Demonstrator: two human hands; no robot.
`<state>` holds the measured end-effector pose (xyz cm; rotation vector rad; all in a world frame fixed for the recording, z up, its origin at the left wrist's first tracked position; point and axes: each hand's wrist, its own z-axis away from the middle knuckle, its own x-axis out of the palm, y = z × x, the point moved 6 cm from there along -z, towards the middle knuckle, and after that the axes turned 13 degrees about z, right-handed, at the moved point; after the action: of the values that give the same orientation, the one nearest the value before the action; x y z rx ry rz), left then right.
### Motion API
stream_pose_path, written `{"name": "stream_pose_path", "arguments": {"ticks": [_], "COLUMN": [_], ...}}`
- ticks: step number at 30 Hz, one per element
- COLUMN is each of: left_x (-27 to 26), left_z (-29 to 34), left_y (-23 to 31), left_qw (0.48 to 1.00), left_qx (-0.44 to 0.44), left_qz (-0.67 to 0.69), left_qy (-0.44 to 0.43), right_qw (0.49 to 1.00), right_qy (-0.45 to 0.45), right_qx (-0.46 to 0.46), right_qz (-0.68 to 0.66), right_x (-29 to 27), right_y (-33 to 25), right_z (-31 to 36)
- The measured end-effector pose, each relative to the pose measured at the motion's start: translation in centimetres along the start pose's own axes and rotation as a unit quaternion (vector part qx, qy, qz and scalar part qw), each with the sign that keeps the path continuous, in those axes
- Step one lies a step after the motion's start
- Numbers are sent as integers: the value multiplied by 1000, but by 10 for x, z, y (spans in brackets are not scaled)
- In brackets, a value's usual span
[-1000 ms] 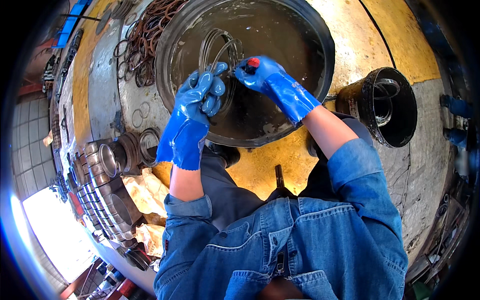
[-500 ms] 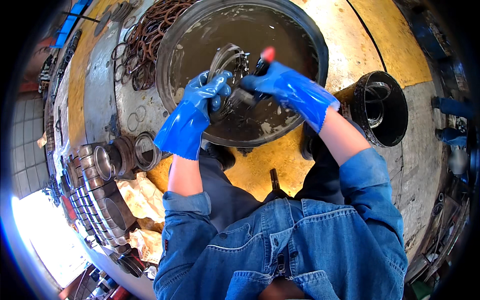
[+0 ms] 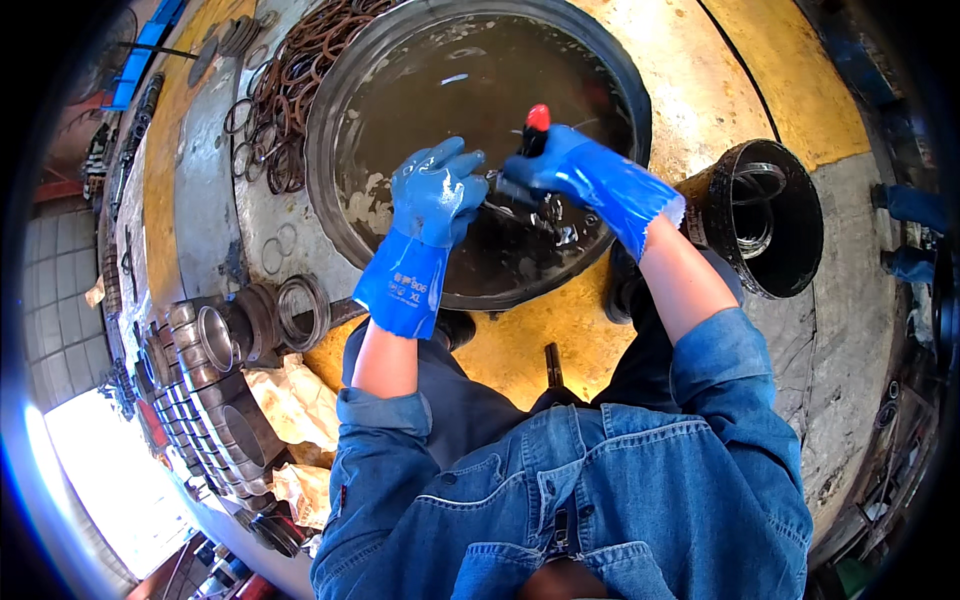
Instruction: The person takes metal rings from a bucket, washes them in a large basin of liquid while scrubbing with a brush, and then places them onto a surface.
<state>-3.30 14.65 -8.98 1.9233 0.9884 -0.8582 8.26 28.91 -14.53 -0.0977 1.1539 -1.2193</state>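
Note:
Both my hands wear blue rubber gloves over a wide round tub of murky dark liquid. My left hand is turned back-up with its fingers curled. The thin metal rings it grips are mostly hidden beneath it. My right hand is closed around a black-handled tool with a red end, which points up and away. The tool's lower, working end lies close to my left fingers, dark and blurred, so its kind is hard to tell. Below the hands, the liquid shows ripples and bright glints.
Rusty rings are heaped left of the tub, with thin loose rings nearer. Metal cylinders and brown paper stand at lower left. A black bucket holding shiny rings is at right. My feet flank the tub's near edge.
My left hand has rolled over and moved slightly right, so the rings that stood up from it are now hidden. My right hand stays close by, still gripping the tool.

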Motion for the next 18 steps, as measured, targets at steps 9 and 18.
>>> {"name": "stream_pose_path", "arguments": {"ticks": [9,18], "left_x": [25,18], "left_z": [106,118], "left_y": [-83,-66], "left_qw": [607,513], "left_qx": [-616,-570], "left_qz": [433,614], "left_qy": [253,188], "right_qw": [981,997], "right_qy": [-132,12], "right_qx": [17,71], "right_qz": [-145,38], "right_x": [33,46], "right_y": [-41,-29], "right_z": [31,-8]}}
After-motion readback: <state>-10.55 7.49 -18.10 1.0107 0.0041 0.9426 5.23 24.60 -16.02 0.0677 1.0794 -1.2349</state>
